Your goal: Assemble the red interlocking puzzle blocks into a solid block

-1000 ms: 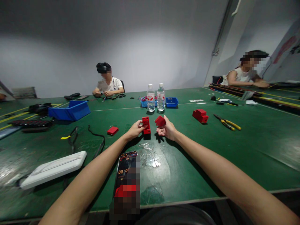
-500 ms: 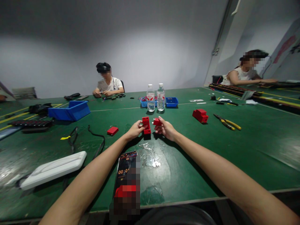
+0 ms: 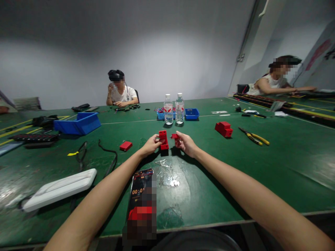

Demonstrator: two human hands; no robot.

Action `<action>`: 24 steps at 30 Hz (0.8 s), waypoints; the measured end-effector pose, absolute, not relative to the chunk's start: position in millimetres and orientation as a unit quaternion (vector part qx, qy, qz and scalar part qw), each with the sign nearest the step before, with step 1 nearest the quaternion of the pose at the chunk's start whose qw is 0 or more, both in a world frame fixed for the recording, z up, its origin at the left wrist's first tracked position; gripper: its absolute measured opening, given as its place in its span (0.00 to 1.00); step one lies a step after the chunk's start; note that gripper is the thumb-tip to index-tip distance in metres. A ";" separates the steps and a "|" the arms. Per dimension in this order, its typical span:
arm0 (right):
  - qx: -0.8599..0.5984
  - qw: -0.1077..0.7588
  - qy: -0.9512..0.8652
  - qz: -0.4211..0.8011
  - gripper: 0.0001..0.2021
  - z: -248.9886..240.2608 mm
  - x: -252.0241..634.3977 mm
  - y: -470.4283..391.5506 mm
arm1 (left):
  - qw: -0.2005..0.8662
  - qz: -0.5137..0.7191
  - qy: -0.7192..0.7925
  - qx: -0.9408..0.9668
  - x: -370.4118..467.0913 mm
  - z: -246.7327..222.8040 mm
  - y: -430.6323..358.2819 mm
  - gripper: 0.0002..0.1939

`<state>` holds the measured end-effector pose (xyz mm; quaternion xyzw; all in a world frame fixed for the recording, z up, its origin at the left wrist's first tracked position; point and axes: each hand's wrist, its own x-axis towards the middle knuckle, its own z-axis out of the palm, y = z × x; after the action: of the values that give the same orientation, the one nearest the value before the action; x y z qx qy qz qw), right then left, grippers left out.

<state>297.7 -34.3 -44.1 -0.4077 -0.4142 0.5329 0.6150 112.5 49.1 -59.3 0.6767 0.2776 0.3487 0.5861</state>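
My left hand (image 3: 151, 145) grips a red open housing (image 3: 164, 143) with round holes in its raised end, tilted so that its hollow side faces me. To the right of it, my right hand (image 3: 185, 143) pinches a small red block (image 3: 174, 136) with light metal tips pointing left. A narrow gap separates the block from the housing. A red flat piece (image 3: 126, 146) lies on the table left of my left hand. Farther right rests a stepped red block (image 3: 223, 129), with yellow-handled pliers (image 3: 253, 136) beside it.
Two water bottles (image 3: 169, 109) stand beyond my hands, near a small blue tray (image 3: 192, 114). A large blue bin (image 3: 77, 123) sits at left. Nearer are a phone (image 3: 138, 190), a white power bank-like slab (image 3: 60, 190) and black straps (image 3: 111, 153). Two people sit across the table.
The small red block has turned in my right hand, showing less of its face. My left hand and the housing stay put. The person opposite has raised one hand towards the head.
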 end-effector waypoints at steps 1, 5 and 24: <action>-0.413 0.623 -0.433 0.504 0.19 -44.4 297.0 -34.8 | 0.586 0.349 0.278 0.676 112.4 -58.8 48.8 0.29; -0.464 0.641 -0.472 0.389 0.21 -43.3 295.2 -37.5 | 0.586 0.347 0.284 0.675 111.7 -56.1 46.5 0.28; -0.347 0.618 -0.473 0.523 0.21 -44.2 293.0 -37.3 | 0.567 0.349 0.281 0.691 111.0 -57.1 47.1 0.27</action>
<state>293.0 -37.3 -44.2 -0.3468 -0.4729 0.5230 0.6185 111.0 47.1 -57.1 0.6915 0.2809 0.3486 0.5670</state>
